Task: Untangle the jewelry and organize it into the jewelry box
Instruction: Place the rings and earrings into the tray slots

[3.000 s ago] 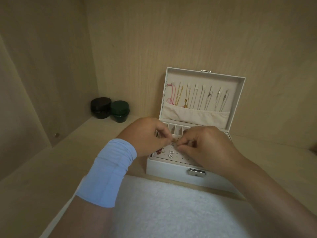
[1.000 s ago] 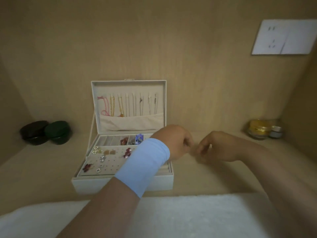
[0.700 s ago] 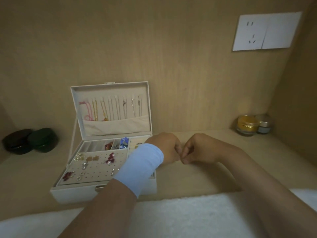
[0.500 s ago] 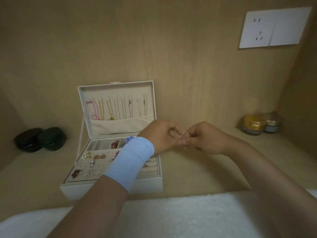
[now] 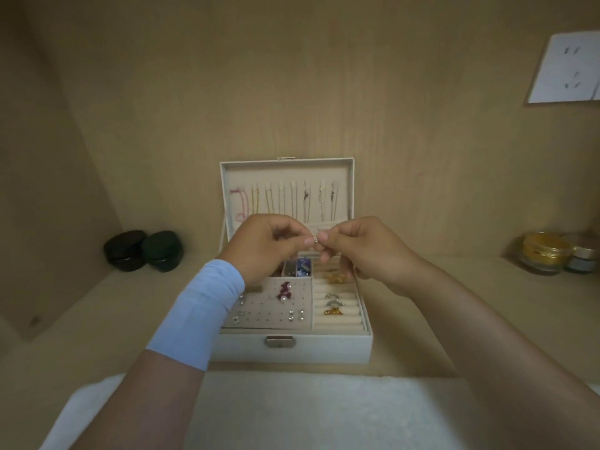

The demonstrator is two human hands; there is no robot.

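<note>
A white jewelry box (image 5: pixel 324 347) stands open on the wooden shelf in front of me. Necklaces (image 5: pixel 292 203) hang in its raised lid, earrings (image 5: pixel 284 292) sit on the perforated panel, and rings (image 5: pixel 332 303) fill the ring rolls on the right. My left hand (image 5: pixel 263 246) and my right hand (image 5: pixel 360 251) are raised above the box, fingertips meeting. Together they pinch a tiny silver piece of jewelry (image 5: pixel 315 241); it is too small to tell its kind.
A black jar (image 5: pixel 125 251) and a dark green jar (image 5: pixel 162 251) sit at the back left. A gold-lidded jar (image 5: pixel 543 253) and a smaller jar (image 5: pixel 584 259) sit at the back right. A white towel (image 5: pixel 308 414) covers the near shelf. A wall socket (image 5: pixel 566 68) is upper right.
My view swung back so the box is centred. Both hands came from the shelf right of the box to above it, still pinched together on the small piece.
</note>
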